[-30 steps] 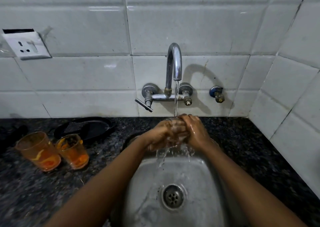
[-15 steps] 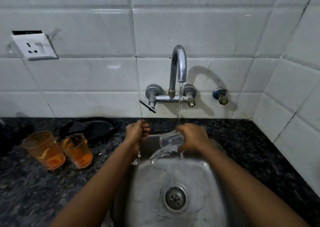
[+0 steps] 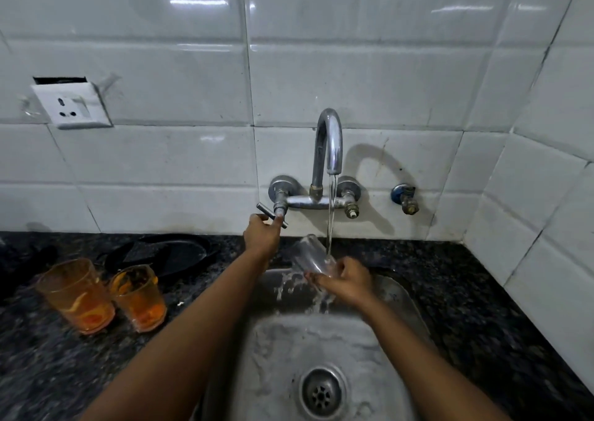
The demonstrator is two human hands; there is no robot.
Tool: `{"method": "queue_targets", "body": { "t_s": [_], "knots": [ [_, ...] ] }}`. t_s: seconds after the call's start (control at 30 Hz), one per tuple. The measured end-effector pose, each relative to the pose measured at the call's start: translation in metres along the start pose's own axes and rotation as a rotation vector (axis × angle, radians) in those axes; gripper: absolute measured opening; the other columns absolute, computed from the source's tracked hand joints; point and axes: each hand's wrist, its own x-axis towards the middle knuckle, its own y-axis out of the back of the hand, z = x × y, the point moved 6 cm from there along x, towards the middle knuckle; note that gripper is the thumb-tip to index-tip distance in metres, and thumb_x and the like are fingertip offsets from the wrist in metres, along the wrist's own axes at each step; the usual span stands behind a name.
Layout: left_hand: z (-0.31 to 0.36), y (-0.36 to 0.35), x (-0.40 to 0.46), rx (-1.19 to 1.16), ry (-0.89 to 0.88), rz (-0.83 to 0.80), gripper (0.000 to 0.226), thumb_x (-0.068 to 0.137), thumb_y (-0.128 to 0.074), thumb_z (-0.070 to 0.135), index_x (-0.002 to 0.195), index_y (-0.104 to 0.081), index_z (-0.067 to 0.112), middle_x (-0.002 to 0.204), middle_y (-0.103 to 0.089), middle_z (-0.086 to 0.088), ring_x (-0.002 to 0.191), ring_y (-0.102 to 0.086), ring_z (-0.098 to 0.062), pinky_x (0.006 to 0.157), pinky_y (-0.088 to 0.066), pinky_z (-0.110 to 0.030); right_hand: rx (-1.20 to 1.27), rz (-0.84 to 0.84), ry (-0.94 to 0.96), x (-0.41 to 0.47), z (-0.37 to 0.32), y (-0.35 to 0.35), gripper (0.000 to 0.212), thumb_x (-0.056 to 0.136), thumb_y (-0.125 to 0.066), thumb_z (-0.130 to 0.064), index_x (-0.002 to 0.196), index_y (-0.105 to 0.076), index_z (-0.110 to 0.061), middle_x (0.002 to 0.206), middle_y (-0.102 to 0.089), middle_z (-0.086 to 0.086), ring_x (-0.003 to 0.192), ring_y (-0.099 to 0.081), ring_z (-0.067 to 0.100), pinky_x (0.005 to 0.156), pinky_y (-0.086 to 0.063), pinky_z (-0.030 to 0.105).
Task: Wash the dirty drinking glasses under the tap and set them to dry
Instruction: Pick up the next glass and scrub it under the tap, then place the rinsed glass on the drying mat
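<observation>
— Hands? 
— Left hand [image 3: 262,234] grasps the metal tap lever [image 3: 271,215]; right hand [image 3: 347,280] grips a tilted clear drinking glass [image 3: 310,255] under the stream.
— Others?
— Two orange-stained glasses [image 3: 103,295] stand far left.

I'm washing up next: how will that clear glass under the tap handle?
The clear glass is wet, so probably slippery in the right hand. It looks thin-walled, likely light and breakable. Its round body may roll if laid sideways.
</observation>
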Motion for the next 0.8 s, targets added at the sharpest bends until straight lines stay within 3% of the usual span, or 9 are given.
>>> {"method": "queue_targets", "body": {
  "t_s": [0.1,0.27,0.43,0.5,0.6,0.7,0.8],
  "knots": [
    [0.014,0.003,0.007,0.21,-0.096,0.062,0.041,0.09,-0.056,0.034,0.11,-0.054,-0.002,0.114,-0.063,-0.02,0.108,-0.057,-0.036,0.081,-0.042,-0.035,0.422,-0.042,0.01,-0.011,0.017,-0.006,0.046,0.064,-0.083,-0.007,0.093,-0.049,-0.015,0.096,-0.059,0.005,0.081,-0.058,0.012,0.061,-0.052,0.017],
    [0.024,0.0,0.007,0.5,-0.221,0.105,0.033,0.093,-0.05,0.035,0.107,-0.05,0.005,0.11,-0.062,-0.017,0.101,-0.058,-0.035,0.073,-0.042,-0.037,0.444,-0.059,0.103,-0.009,0.014,0.006,0.065,0.059,-0.085,-0.004,0.11,-0.047,-0.017,0.113,-0.058,0.007,0.1,-0.059,0.017,0.069,-0.049,0.017],
    [0.042,-0.011,-0.002,0.872,-0.418,0.112,0.033,0.097,-0.041,0.029,0.125,-0.043,0.011,0.119,-0.054,-0.011,0.106,-0.055,-0.03,0.074,-0.041,-0.039,0.072,-0.018,0.235,-0.015,-0.008,0.031,0.062,0.057,-0.087,-0.013,0.107,-0.051,-0.019,0.101,-0.056,-0.008,0.09,-0.056,0.004,0.068,-0.047,0.014],
    [0.039,-0.008,-0.004,0.913,-0.428,0.109,0.034,0.098,-0.039,0.032,0.125,-0.042,0.012,0.117,-0.056,-0.011,0.104,-0.056,-0.031,0.072,-0.041,-0.038,-0.189,-0.006,0.272,-0.02,-0.017,0.038,0.066,0.054,-0.087,-0.02,0.111,-0.053,-0.023,0.108,-0.058,-0.005,0.1,-0.058,0.014,0.078,-0.054,0.029],
    [0.021,0.003,-0.017,0.826,-0.399,0.09,0.037,0.095,-0.044,0.039,0.124,-0.045,0.015,0.115,-0.061,-0.01,0.103,-0.059,-0.031,0.074,-0.046,-0.039,-0.675,-0.011,0.326,-0.039,-0.035,0.041,0.067,0.06,-0.081,-0.029,0.119,-0.052,-0.029,0.118,-0.053,0.001,0.116,-0.046,0.023,0.093,-0.046,0.045],
    [-0.013,0.023,-0.042,0.718,-0.336,0.052,0.031,0.09,-0.052,0.043,0.106,-0.055,0.017,0.107,-0.066,-0.009,0.099,-0.061,-0.031,0.075,-0.048,-0.037,-0.799,-0.031,0.407,-0.056,-0.05,0.036,0.053,0.069,-0.076,-0.029,0.117,-0.054,-0.024,0.117,-0.051,0.005,0.117,-0.041,0.026,0.088,-0.046,0.039],
    [-0.049,0.059,-0.068,0.59,-0.266,0.033,0.02,0.082,-0.062,0.043,0.08,-0.059,0.024,0.083,-0.068,-0.003,0.08,-0.064,-0.022,0.069,-0.053,-0.035,-0.786,-0.054,0.458,-0.069,-0.061,0.025,0.064,0.062,-0.082,-0.033,0.118,-0.052,-0.021,0.116,-0.053,0.005,0.114,-0.042,0.025,0.087,-0.045,0.036]
  ]
}}
